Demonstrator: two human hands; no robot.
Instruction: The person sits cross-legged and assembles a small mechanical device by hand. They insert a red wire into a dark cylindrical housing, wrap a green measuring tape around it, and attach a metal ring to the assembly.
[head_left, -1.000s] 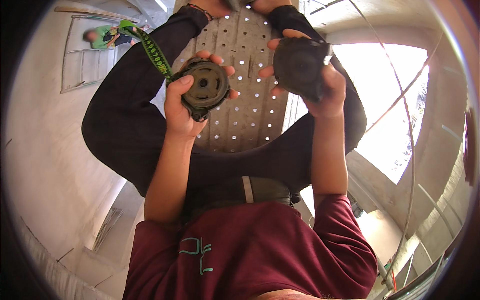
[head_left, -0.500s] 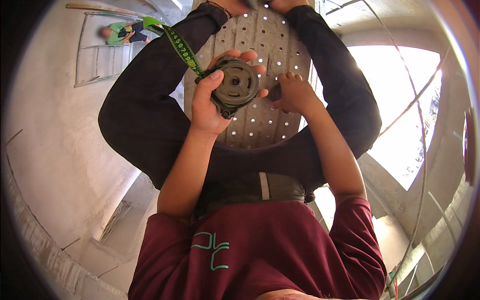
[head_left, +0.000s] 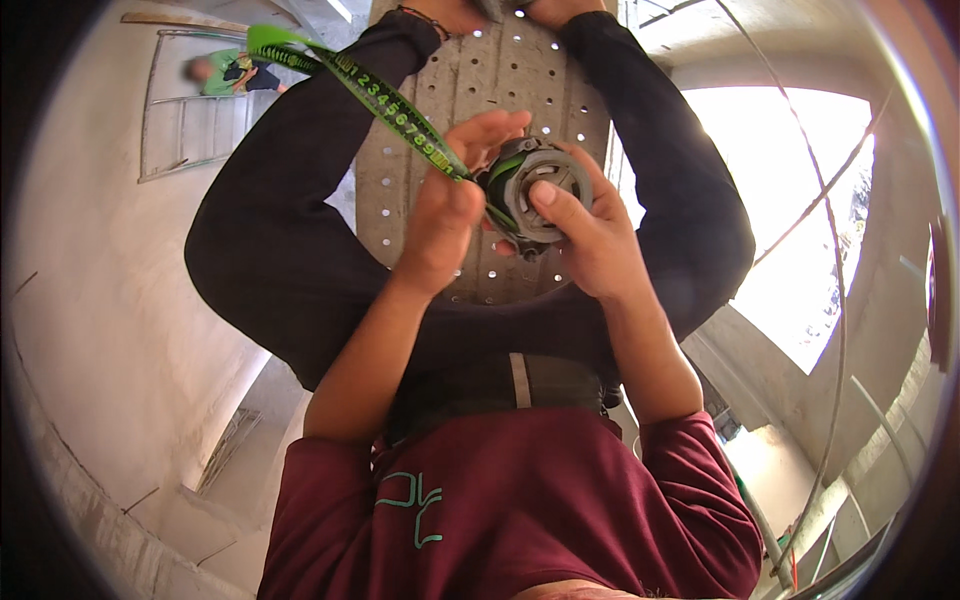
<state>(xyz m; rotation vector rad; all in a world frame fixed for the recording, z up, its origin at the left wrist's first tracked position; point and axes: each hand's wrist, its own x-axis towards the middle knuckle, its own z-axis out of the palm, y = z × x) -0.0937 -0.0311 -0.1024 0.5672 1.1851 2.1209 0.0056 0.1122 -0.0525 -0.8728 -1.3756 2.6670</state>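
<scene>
A tape measure (head_left: 523, 190) with a round, dark grey, worn body is in front of me, tilted, with a green band of tape showing along its side. My right hand (head_left: 600, 225) is closed around it, its thumb pressed on the slotted round face. From its left side the green and black tape blade (head_left: 385, 105) runs up and left, curling at its far end. Beside the body is my left hand (head_left: 450, 205), fingers loosely stretched and thumb close to the blade. The body hides parts of the right fingers.
I sit with bent legs in dark trousers (head_left: 280, 220) around a perforated metal plank (head_left: 480, 75). Another person (head_left: 225, 73) is at the far left, by a metal frame (head_left: 150, 120). A bright opening (head_left: 790, 210) and a hanging cable (head_left: 840, 250) are on the right.
My right hand has come up from beside the plank and taken hold of the tape measure. My left hand has loosened from it. The body has turned and shifted right, and more blade shows.
</scene>
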